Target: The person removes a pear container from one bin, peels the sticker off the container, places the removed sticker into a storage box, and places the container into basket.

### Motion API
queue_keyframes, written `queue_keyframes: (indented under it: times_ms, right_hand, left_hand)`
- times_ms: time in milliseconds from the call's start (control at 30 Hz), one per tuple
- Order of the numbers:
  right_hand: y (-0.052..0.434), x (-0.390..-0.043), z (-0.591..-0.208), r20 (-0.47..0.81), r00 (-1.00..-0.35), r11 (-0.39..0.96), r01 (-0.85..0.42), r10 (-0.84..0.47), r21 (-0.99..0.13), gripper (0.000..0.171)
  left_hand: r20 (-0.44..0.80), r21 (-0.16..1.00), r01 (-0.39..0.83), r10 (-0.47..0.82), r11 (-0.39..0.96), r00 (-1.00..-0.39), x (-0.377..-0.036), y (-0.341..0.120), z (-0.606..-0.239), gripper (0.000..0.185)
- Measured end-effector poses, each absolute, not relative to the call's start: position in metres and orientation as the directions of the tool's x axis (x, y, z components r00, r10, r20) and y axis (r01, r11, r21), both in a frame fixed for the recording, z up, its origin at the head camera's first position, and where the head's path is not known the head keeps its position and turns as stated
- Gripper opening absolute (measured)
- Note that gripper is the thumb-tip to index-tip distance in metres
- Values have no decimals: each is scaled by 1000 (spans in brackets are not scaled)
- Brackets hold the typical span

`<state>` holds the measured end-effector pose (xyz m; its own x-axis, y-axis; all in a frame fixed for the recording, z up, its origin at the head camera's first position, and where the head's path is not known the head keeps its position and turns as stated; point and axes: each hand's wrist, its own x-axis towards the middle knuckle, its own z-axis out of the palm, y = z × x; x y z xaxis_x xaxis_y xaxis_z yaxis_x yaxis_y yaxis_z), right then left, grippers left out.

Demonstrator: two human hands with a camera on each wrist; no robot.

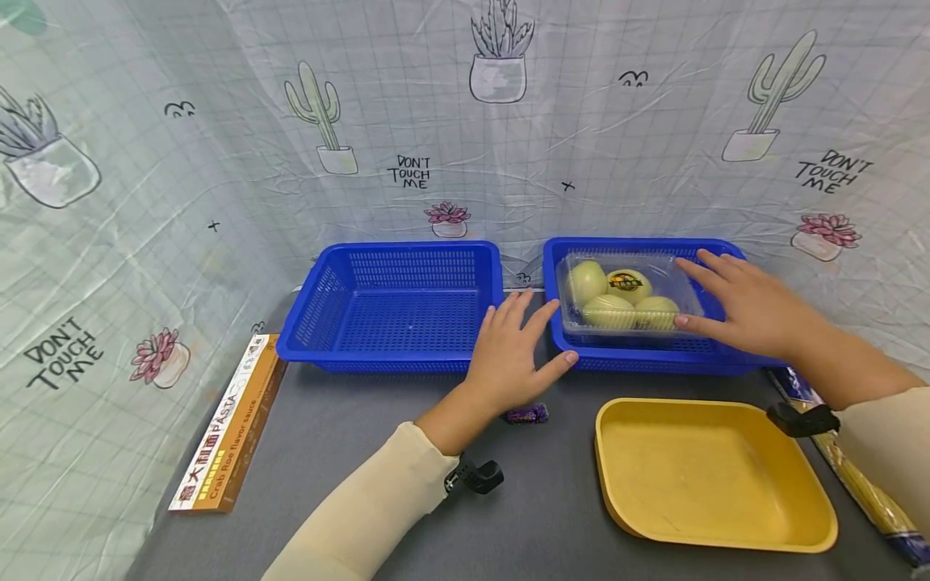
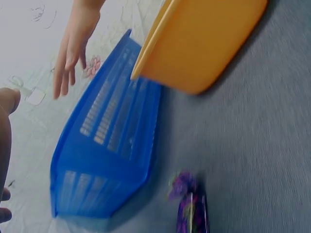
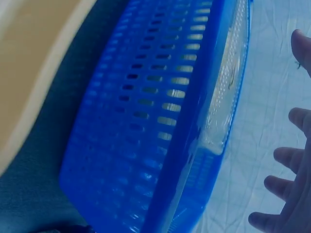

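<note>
Grey tabletop (image 1: 363, 452), cactus backdrop reading "DON'T TOUCH ME". Right hand (image 1: 748, 311) and left hand (image 1: 508, 359), fingers spread, holding nothing, flank the clear fruit box (image 1: 628, 300) in the right blue basket (image 1: 647, 359). Only the head view shows the "PASTA" box (image 1: 228, 428).

Counts: 2 blue perforated plastic baskets (image 1: 395, 311) (image 1: 654, 355). 1 clear plastic clamshell box (image 1: 630, 300), with 4 pale green round fruits (image 1: 609, 311) inside. 1 yellow plastic tray (image 1: 715, 476). 1 long orange-and-white pasta carton (image 1: 228, 424). 1 small purple wrapped candy (image 1: 526, 415). 2 bare hands (image 1: 508, 355) (image 1: 751, 307).
</note>
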<state>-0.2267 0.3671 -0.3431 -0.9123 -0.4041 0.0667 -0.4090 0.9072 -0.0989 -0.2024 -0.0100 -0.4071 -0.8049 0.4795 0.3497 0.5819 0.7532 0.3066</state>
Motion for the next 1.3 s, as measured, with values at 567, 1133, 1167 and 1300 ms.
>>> queue_keyframes:
  times_ms: [567, 1133, 1167, 1300]
  right_hand:
    - [385, -270, -340, -76, -930, 920, -341, -361, -191, 89]
    - [403, -298, -354, -163, -948, 920, -210, -275, -330, 86]
    - [404, -299, -355, -168, -947, 919, -209, -276, -334, 86]
    - [409, -306, -357, -184, -942, 915, -204, -281, -349, 84]
  left_hand:
    - [216, 740, 346, 282, 577, -935, -208, 32, -432, 61]
    - [110, 917, 207, 284, 341, -953, -219, 46, -459, 60]
    - [105, 917, 202, 281, 345, -954, -218, 46, -458, 60]
    - [77, 914, 179, 277, 364, -958, -218, 47, -457, 59]
